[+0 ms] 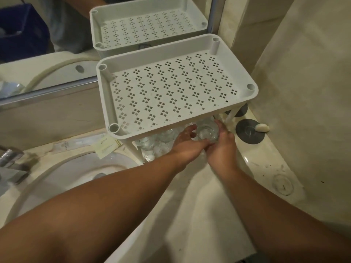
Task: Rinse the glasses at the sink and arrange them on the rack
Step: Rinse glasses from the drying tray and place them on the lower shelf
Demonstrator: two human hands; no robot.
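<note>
Glass [207, 132] held by both our hands, left hand [187, 144] and right hand [221, 147], under rack [176, 88] front edge at 1 o'clock; probably more glasses [146, 142] on lower shelf.

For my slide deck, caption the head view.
Both hands hold a clear glass at the white rack's lower shelf.

We see both hands at the lower tier of a white perforated rack [176, 88] on the bench [205, 202], the left hand [185, 147] and right hand [222, 147] closed together around a clear glass [207, 132]. More glasses [150, 142] stand under the top shelf. The sink [76, 179] and tap [13, 164] lie left.
</note>
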